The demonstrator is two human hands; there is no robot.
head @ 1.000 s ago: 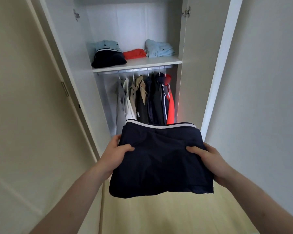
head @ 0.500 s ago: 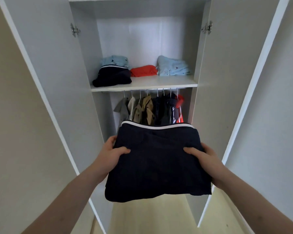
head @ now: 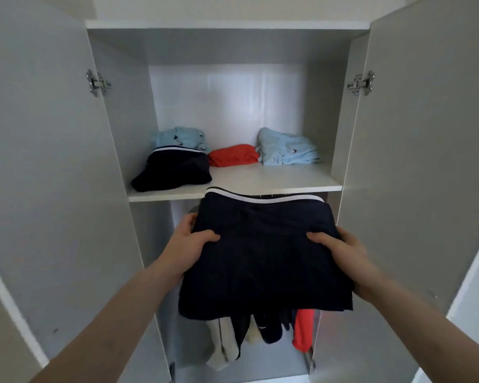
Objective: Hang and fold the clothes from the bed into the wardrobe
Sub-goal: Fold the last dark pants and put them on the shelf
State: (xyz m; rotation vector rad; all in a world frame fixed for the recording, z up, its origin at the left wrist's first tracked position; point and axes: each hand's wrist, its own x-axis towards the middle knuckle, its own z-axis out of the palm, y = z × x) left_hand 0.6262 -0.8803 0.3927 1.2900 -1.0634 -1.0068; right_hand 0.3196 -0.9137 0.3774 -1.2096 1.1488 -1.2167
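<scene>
Left hand [head: 190, 246] and right hand [head: 340, 251] each grip a side of the folded navy garment [head: 263, 261], soft cloth with white-striped waistband, before the smooth white shelf [head: 274, 181].

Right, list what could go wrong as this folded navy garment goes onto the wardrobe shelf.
1. The folded navy garment with the white band is gripped only at its sides by the left hand and right hand; its near edge droops and could unfold.
2. Its far edge sits at the white shelf lip, so it may catch there.
3. Bare shelf space is limited; sliding in could push the folded red garment or the dark navy pile.
</scene>
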